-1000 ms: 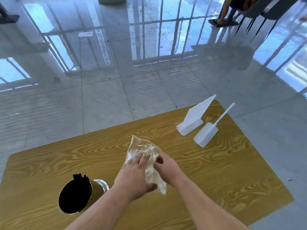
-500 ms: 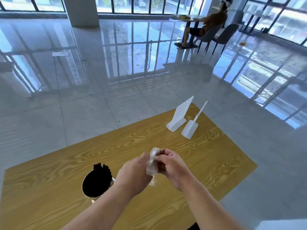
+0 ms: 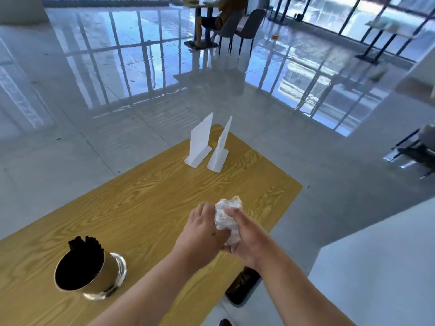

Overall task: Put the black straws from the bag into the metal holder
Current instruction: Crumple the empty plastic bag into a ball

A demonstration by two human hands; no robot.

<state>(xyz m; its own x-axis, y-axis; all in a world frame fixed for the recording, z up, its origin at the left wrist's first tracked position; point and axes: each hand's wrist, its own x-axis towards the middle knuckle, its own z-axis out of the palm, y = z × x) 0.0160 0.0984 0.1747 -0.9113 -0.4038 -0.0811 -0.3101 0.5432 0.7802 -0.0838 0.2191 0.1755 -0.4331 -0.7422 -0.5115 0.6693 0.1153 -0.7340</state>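
The black straws stand packed together in the metal holder, and their tips stick up over its rim. The holder is shiny and round. It sits on the near left part of the tabletop, well apart from the hands.

The bag is clear and all crumpled into a small ball. It is held up above the tabletop, between both hands. No straws show inside it. The left hand is curled against the left side of the bag, with its fingers bent around the plastic. The right hand is closed on the bag from the right and from below, and its thumb presses on the top of the crumple. Both bare arms reach in from the bottom of the view.

The tabletop is yellow wood with wavy grain. At its far end stand two white plastic stands, one just beside the other. All around is a shiny grey tiled floor with window light on it. Far off, a person sits on a chair at another table.
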